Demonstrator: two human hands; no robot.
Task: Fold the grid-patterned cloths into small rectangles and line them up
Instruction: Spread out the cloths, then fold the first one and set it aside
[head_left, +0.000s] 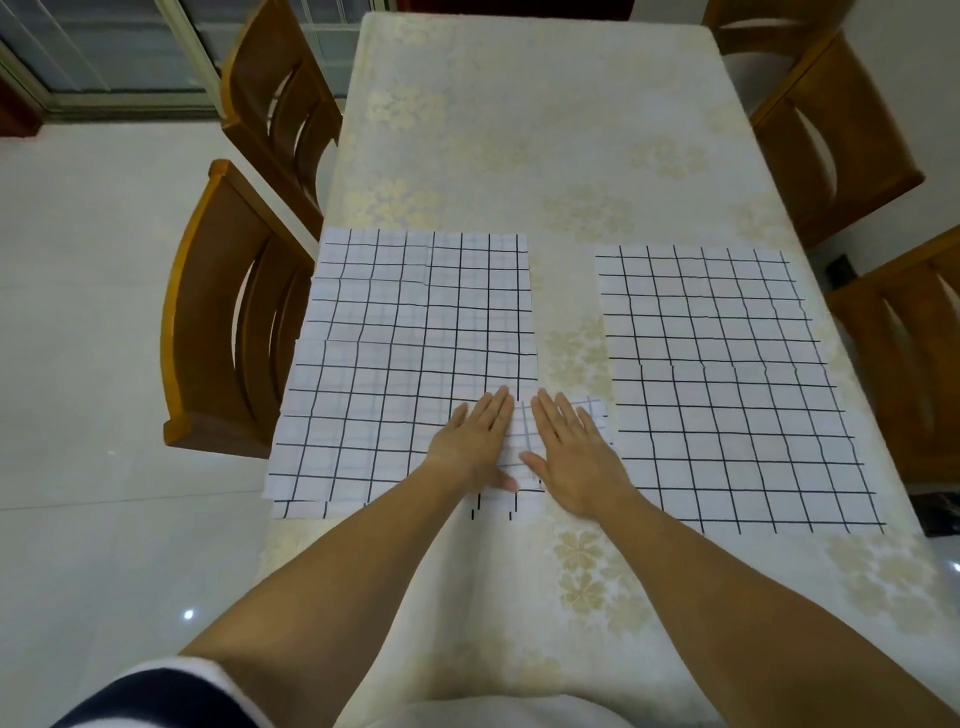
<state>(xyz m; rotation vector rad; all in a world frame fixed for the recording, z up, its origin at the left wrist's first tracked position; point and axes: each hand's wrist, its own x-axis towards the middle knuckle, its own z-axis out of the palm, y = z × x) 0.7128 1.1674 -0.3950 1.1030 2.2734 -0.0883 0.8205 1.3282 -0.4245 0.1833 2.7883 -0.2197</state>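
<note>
Two white cloths with black grid lines lie spread flat on the table. The left cloth (405, 353) looks like layered sheets and reaches the table's left edge. The right cloth (727, 384) lies apart from it across a gap. A small folded grid-patterned cloth (524, 441) sits over the left cloth's near right corner. My left hand (475, 441) and my right hand (574, 457) both press flat on this small cloth, fingers straight and pointing away from me. Much of the small cloth is hidden under my palms.
The table (519, 156) wears a cream floral tablecloth. Wooden chairs stand along the left side (228, 322) and the right side (831, 135). A white tiled floor (104, 312) lies to the left.
</note>
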